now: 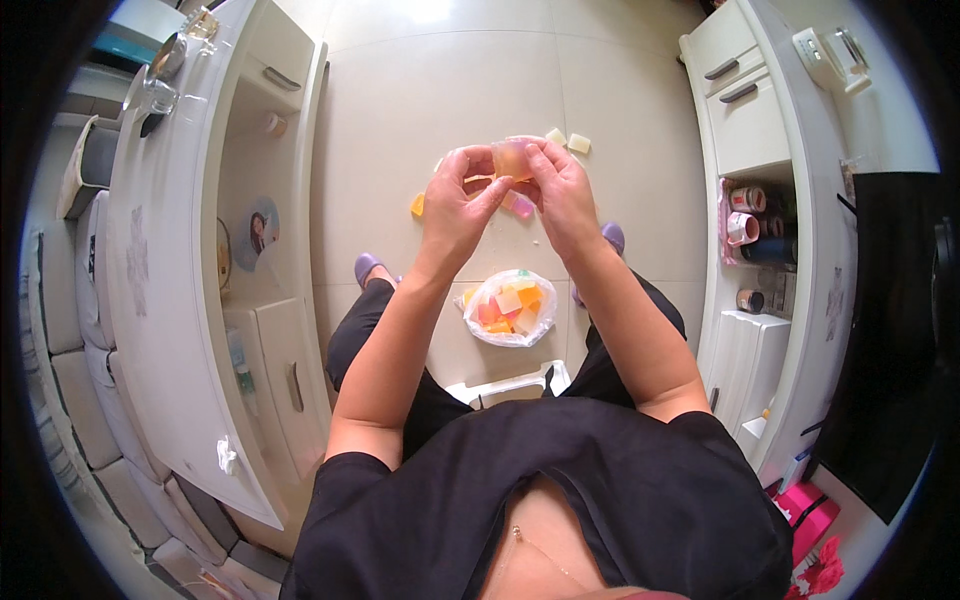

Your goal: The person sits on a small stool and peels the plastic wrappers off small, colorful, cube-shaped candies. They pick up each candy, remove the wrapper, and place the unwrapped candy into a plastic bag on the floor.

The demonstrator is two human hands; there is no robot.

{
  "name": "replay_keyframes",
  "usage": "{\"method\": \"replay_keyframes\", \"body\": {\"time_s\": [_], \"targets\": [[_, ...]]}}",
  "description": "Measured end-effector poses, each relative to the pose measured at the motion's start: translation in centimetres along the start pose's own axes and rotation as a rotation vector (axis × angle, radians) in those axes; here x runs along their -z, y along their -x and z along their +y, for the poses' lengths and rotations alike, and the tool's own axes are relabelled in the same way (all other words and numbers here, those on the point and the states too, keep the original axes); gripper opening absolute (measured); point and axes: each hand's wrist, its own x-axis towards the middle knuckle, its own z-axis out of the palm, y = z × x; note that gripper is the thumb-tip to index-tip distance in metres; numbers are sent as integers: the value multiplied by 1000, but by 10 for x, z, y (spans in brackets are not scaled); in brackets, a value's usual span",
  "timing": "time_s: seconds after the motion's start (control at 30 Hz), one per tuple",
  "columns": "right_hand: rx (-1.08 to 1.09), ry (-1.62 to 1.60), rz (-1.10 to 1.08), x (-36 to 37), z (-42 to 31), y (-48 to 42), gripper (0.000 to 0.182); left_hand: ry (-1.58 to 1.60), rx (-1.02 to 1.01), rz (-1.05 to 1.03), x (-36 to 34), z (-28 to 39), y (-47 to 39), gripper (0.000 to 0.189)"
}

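Note:
Both hands are raised over the tiled floor, pinching one translucent pinkish-yellow block, perhaps soap, between them. My left hand grips its left side with thumb and fingers. On the right side, my right hand has its thumb on the block's face. Below and behind the hands, partly hidden, lie several coloured blocks, among them a yellow-orange block and a pink block. Beyond my right hand are two pale blocks. Nearer my body, a white plastic bag stands open, filled with orange, pink and white blocks.
A white cabinet with open shelves stands at the left, and another white cabinet at the right holds jars and a pink mug. A white stool edge shows between my legs. Purple shoes rest beside the bag.

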Motion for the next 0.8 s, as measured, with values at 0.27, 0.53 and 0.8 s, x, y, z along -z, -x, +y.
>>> {"method": "replay_keyframes", "body": {"time_s": [0.27,0.53,0.8], "targets": [[8,39,-49,-14,8,0,35,22,-6,66,15,-2,5,27],[-140,-224,-138,-14,10,0,35,-307,-234,121,17,16,5,20],[-142,-301,-106,1,4,2,30,-312,-223,80,3,21,6,27]]}}
